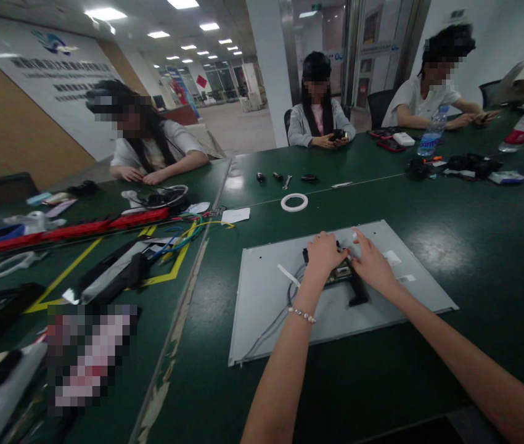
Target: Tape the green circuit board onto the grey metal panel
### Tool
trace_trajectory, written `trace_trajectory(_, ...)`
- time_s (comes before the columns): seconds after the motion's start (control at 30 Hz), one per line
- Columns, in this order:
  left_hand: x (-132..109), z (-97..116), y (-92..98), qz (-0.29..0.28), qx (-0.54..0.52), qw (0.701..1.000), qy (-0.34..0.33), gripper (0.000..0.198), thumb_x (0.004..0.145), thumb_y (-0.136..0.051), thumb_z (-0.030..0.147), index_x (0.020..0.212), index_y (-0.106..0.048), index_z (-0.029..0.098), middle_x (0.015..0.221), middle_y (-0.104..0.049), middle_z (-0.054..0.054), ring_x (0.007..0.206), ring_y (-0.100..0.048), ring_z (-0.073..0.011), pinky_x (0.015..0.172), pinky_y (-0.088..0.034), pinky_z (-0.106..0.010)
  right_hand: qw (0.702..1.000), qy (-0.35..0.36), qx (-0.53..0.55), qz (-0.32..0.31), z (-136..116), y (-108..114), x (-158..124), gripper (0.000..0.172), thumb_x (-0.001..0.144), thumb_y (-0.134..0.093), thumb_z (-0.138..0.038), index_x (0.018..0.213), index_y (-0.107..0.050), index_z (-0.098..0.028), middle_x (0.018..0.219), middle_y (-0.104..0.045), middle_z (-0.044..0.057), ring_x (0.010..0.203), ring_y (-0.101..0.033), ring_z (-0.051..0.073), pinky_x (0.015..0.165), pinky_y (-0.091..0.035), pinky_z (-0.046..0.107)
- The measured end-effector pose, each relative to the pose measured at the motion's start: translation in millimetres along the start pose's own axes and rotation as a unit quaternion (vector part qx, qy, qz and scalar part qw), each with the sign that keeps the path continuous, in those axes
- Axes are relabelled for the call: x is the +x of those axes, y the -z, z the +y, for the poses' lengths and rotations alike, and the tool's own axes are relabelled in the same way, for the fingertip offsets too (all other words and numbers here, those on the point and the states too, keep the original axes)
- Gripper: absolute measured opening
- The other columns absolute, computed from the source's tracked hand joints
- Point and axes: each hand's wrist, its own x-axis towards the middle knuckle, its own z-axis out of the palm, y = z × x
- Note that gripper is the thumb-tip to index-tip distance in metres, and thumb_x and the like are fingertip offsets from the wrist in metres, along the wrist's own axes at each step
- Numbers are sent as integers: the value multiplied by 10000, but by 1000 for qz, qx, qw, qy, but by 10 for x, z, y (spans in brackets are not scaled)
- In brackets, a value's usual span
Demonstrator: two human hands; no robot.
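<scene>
Green desk point(474, 259) tops fill a bright office hall, and other people sit along the far side with phones and small parts. Straight ahead of the camera wearer, a flat grey metal panel point(266, 290) lies on the desk, its long side running left to right.

A black part point(359, 295) sits at the panel's middle, directly under both hands, so neither hand is nearer than the other. The left hand point(324, 253), with a bead bracelet point(302, 315) on its wrist, covers the part's upper left end. Its fingers curl down over the part, but I cannot tell whether they grip it. The right hand point(373, 268) lies on the part's right side with its fingers spread apart, the forefinger stretched toward a small white scrap near the panel's far edge.

From under the right hand, a narrow black arm of the part points toward the wearer. Thin grey cables point(280, 317) run from the part to the panel's near left corner. A white tape roll point(294, 202) lies well beyond the panel.
</scene>
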Motion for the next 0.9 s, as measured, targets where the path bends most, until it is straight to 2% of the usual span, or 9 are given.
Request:
trace_trajectory(0.13, -9, 37, -33, 3, 8, 1000, 10, 468, 782, -631, 453, 1120, -572, 135, 1158, -561, -157, 1105, -539, -321, 895, -459, -439, 1000, 2, 10, -2, 72, 10, 15, 801, 772, -507, -193, 1506, -186, -183, 1206, -533, 148, 1119, -533, 298, 889, -468, 444)
trace_trajectory(0.33, -8, 79, -98, -7, -7, 999, 49, 595, 709, -685, 479, 1171, -521, 142, 1203, -526, -167, 1125, -507, -340, 898, -439, -476, 999, -7, 45, -11, 139, 39, 27, 853, 747, -555, -228, 1508, -170, -199, 1234, -520, 148, 1072, -552, 279, 859, -481, 434)
trace_trajectory(0.53, -18, 124, -135, 0, -18, 997, 72, 637, 686, -708, 473, 1190, -495, 147, 1268, -491, -184, 1176, -461, -346, 929, -407, -504, 996, -13, 85, -10, 117, 54, 29, 828, 754, -560, -247, 1498, -201, -186, 1228, -527, 155, 919, -588, 230, 772, -496, 371)
trace_trajectory(0.63, -13, 122, -130, -11, -18, 997, 75, 651, 681, -712, 477, 1192, -489, 141, 1280, -482, -189, 1184, -455, -354, 925, -409, -509, 993, -25, 115, -11, 102, 80, 35, 848, 731, -587, -249, 1490, -212, -187, 1228, -537, 151, 759, -586, 172, 715, -495, 335)
trace_trajectory(0.77, -12, 116, -132, -7, -12, 997, 77, 665, 686, -707, 509, 1194, -489, 140, 1273, -486, -189, 1175, -461, -349, 925, -412, -500, 982, -78, 170, -12, 101, 117, 47, 822, 717, -601, -260, 1461, -253, -236, 1217, -566, 104, 520, -487, 67, 609, -472, 279)
trace_trajectory(0.9, -31, 130, -142, 6, -4, 997, 72, 676, 686, -709, 533, 1185, -502, 127, 1238, -515, -194, 1142, -485, -342, 928, -409, -512, 952, -150, 265, -19, 97, 156, 61, 776, 728, -591, -307, 1443, -287, -285, 1181, -581, 66, 500, -461, 48, 495, -404, 216)
